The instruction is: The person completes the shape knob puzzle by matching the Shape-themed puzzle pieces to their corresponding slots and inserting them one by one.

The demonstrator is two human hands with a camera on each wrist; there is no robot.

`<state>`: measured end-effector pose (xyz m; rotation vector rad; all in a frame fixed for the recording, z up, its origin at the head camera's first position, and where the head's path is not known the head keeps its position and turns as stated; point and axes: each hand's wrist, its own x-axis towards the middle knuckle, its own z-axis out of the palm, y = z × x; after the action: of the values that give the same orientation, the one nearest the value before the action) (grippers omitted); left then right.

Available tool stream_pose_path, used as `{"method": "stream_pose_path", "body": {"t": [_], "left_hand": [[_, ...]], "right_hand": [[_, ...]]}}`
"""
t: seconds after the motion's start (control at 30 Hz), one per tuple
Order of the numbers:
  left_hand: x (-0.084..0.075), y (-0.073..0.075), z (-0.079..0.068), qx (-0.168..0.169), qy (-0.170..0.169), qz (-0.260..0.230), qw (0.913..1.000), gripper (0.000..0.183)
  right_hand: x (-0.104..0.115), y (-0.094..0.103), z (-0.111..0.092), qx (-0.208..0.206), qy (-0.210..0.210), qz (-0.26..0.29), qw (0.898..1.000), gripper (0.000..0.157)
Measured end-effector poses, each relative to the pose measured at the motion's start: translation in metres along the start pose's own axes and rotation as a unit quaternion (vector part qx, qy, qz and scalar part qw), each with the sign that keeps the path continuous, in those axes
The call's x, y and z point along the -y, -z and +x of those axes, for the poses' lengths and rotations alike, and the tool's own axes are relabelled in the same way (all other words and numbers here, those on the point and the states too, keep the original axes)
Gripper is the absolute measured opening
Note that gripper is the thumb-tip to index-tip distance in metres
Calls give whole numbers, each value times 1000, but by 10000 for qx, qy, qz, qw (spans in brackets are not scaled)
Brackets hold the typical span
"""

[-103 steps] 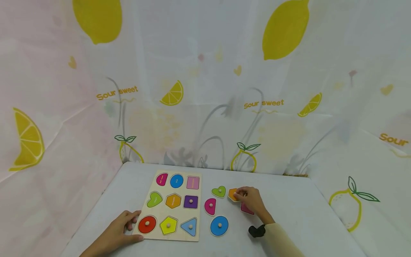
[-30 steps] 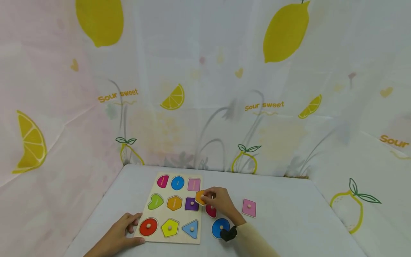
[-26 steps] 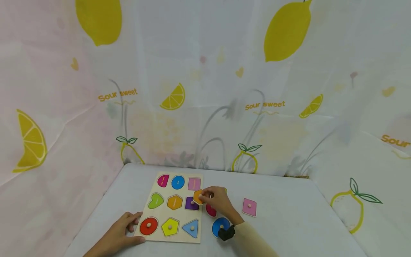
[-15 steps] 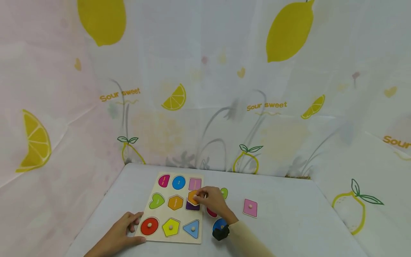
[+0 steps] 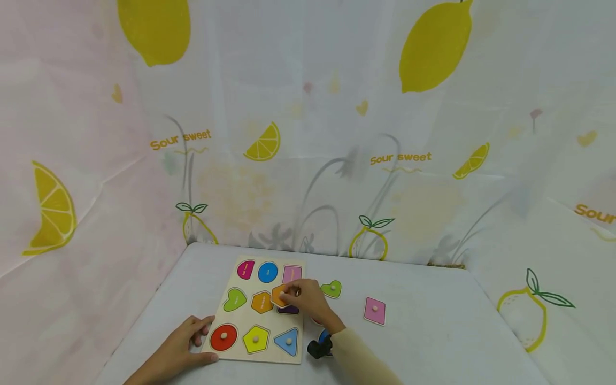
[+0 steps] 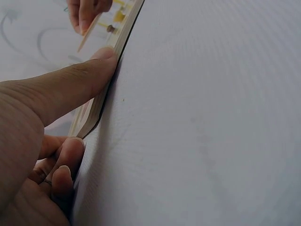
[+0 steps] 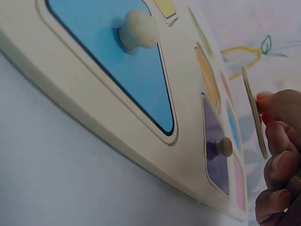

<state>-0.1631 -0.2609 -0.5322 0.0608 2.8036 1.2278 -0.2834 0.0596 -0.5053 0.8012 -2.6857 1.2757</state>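
Note:
My right hand pinches the orange hexagon puzzle piece by its knob. In the right wrist view that piece is seen edge-on, raised above the wooden puzzle board. It hangs over the purple square piece, right beside the orange hexagon recess. My left hand grips the board's near left corner; the thumb lies along the near edge and curled fingers touch the left side. Seated in the board are a red circle, a yellow pentagon and a blue triangle.
On the white table, right of the board, lie a green heart piece and a pink square piece. A blue circle piece is partly hidden by the right wrist. Lemon-print cloth hangs behind.
My right hand has picked up the orange hexagon from the table and carried it left over the board, past the purple square. My left hand stays on the corner.

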Motion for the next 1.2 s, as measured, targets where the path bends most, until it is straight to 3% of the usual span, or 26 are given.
{"method": "stream_pose_path", "body": {"t": [0.37,0.63,0.8,1.0,1.2], "left_hand": [[5,0,-4,35,-387,27,9992,92],[3,1,-3,58,-321,1,9995,92],[3,1,-2,69,-376,11,9993,91],[1,1,-1,27,-163,-26,9999,92],[-1,2,-2,51,-252,-30,9997,91]], "right_hand": [[10,-20,6,265,-253,-102,9993,17],[14,-32,9,338,-148,-113,9993,17],[16,-37,11,312,-73,-358,9988,14],[22,-38,15,234,93,-723,9971,12],[25,-42,18,212,-76,-992,9948,14]]}}
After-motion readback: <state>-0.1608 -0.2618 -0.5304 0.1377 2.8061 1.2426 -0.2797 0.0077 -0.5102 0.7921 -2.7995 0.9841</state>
